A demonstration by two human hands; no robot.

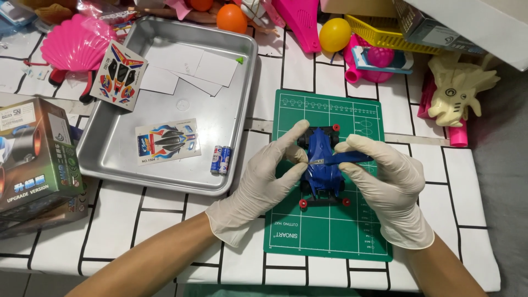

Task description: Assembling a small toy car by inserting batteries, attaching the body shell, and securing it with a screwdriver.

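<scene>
Head view shows me a metal tray (242, 137) at the table's upper left, holding two sticker sheets (168, 141), white paper slips (190, 69) and a pair of batteries (221, 160) near its front right corner. Just right of it lies a green cutting mat (324, 236), where my left hand (269, 173) grips the side of a blue toy race car (322, 165) and my right hand (385, 176) pinches a blue tool (352, 158) against its body. A printed box (36, 154) sits at the left edge; plastic toys (77, 44) crowd the far edge.
</scene>
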